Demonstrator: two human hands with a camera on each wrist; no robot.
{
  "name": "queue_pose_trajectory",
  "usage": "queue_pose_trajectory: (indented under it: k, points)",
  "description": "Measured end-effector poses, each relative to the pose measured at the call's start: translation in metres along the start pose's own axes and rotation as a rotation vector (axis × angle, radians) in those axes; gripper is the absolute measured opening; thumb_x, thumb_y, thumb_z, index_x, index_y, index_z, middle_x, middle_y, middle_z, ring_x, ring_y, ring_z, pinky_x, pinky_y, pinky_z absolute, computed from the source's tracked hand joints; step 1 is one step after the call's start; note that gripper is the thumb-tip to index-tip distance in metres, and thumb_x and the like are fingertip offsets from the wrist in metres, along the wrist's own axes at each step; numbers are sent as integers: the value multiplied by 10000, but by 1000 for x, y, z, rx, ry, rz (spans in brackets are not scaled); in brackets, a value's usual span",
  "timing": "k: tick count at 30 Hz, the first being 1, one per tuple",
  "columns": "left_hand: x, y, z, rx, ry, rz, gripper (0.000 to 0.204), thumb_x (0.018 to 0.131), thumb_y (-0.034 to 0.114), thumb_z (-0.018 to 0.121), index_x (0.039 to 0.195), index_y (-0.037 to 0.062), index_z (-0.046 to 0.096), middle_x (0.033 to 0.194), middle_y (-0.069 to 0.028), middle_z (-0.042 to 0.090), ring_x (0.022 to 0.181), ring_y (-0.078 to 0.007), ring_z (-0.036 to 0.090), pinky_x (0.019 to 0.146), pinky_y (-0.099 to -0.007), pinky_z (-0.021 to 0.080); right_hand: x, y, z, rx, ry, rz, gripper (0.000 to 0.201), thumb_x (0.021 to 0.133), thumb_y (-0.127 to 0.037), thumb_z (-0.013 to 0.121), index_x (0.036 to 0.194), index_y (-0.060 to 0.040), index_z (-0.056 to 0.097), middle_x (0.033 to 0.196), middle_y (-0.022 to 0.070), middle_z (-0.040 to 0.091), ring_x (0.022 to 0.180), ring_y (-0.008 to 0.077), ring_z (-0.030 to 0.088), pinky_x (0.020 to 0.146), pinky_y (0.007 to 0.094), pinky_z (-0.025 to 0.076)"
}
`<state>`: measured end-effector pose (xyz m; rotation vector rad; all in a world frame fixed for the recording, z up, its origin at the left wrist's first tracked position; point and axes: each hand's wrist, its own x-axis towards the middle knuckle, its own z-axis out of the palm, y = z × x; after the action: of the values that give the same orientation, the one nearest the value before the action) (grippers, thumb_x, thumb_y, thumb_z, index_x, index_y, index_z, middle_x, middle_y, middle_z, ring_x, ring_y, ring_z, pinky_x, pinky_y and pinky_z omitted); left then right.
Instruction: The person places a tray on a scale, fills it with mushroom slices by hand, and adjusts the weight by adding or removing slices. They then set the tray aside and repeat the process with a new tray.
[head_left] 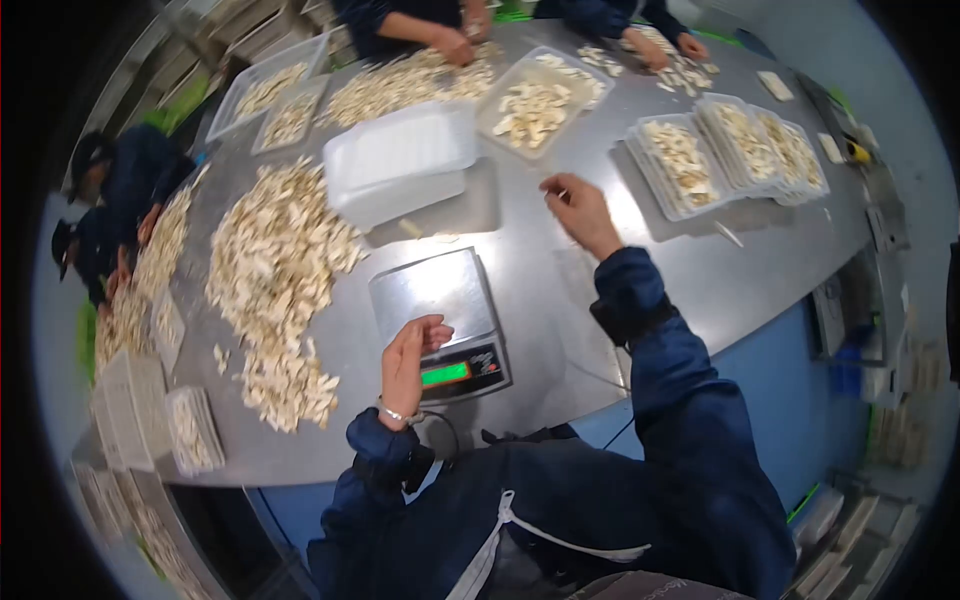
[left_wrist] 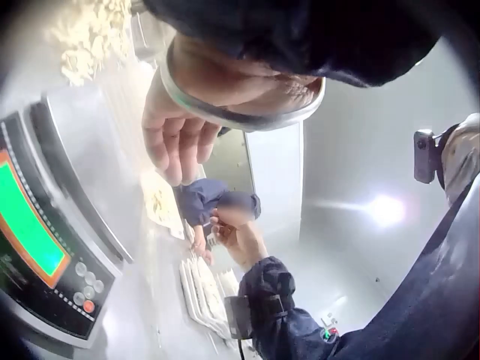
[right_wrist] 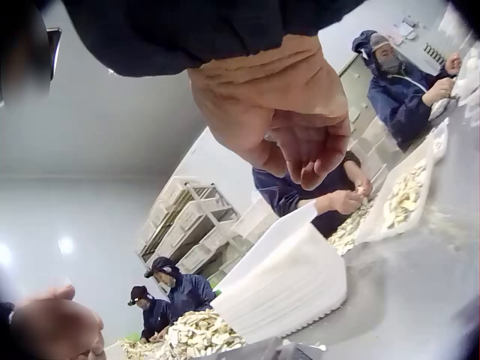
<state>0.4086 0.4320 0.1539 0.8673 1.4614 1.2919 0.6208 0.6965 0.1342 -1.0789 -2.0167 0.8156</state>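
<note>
My left hand (head_left: pixel 410 352) hovers over the front left of a digital scale (head_left: pixel 432 292), fingers loosely curled and holding nothing. In the left wrist view the left hand (left_wrist: pixel 177 147) hangs above the steel platform, next to the lit green display (left_wrist: pixel 27 225). My right hand (head_left: pixel 577 208) is raised over bare table right of the scale, near a stack of white trays (head_left: pixel 400 160). In the right wrist view the right hand (right_wrist: pixel 300 142) is relaxed and empty, with the white trays (right_wrist: pixel 289 281) beyond it.
A big heap of pale sliced pieces (head_left: pixel 275 270) lies left of the scale on the steel table (head_left: pixel 540 300). Filled clear trays (head_left: pixel 720 150) stand at the right and one (head_left: pixel 535 100) behind. Other workers (head_left: pixel 120 190) sort around the table.
</note>
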Motion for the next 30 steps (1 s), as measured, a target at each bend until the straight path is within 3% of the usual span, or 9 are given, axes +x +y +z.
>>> queue_pose_trajectory:
  k: [6,8,10,12,14,16,21,26,30]
  points:
    - [-62,-6,-87,-1,229,-5,446,1024,311,331,1134,-34,591,973,-107,667,884,-150,613,830,-278,464,76,-55,87,-259,-19,-50,385,796,-261,624,1071,7,624,955,183,650,879,322,637,773,431,493]
    - [-87,-11,-115,-6,317,-10,450,1023,316,331,1133,-34,592,972,-108,669,882,-153,615,831,-280,464,99,-44,118,-449,228,12,517,797,-351,624,1153,19,574,1076,220,613,983,356,615,854,454,478]
    - [-114,-20,-141,-16,401,-6,451,1022,317,333,1131,-35,592,969,-108,669,881,-157,617,830,-282,465,115,-44,117,-560,179,203,566,799,-391,632,1193,6,552,1144,267,584,1033,381,596,854,451,484]
    - [-137,-26,-164,-41,471,-22,475,1021,346,325,1129,-38,582,967,-112,666,882,-160,616,828,-289,465,125,-24,123,-705,187,268,479,783,-356,643,1080,19,619,1025,254,639,956,360,638,817,435,502]
    - [-157,-36,-188,-45,511,-76,511,1020,393,313,1131,-38,564,975,-121,657,893,-173,616,838,-300,463,142,13,120,-532,-69,315,392,765,-291,632,991,27,669,970,211,681,906,319,665,843,437,506]
    - [-168,-43,-203,-84,534,-86,513,1022,393,307,1124,-37,568,963,-115,656,885,-172,614,830,-300,461,124,-19,118,-320,23,382,301,767,-257,631,874,17,693,803,158,685,766,260,669,756,380,516]
    - [-158,-45,-222,-107,447,-55,494,1022,382,329,1114,-34,577,962,-107,655,877,-162,612,818,-288,460,99,-38,89,15,28,202,188,793,-194,660,815,-14,709,674,58,652,600,121,584,579,256,438]
    - [-106,-44,-177,108,270,47,260,928,140,564,1146,-2,581,990,-103,663,936,-173,623,848,-290,469,52,-70,89,-148,-356,-55,205,810,-193,664,901,-12,693,746,115,667,673,208,625,650,311,473]
    - [-67,-23,-118,710,-41,543,602,766,158,692,1319,57,476,1354,-142,478,1287,-355,401,1066,-464,308,39,-63,115,-216,-477,-124,223,801,-175,656,943,-3,675,822,174,668,753,309,639,711,352,492]
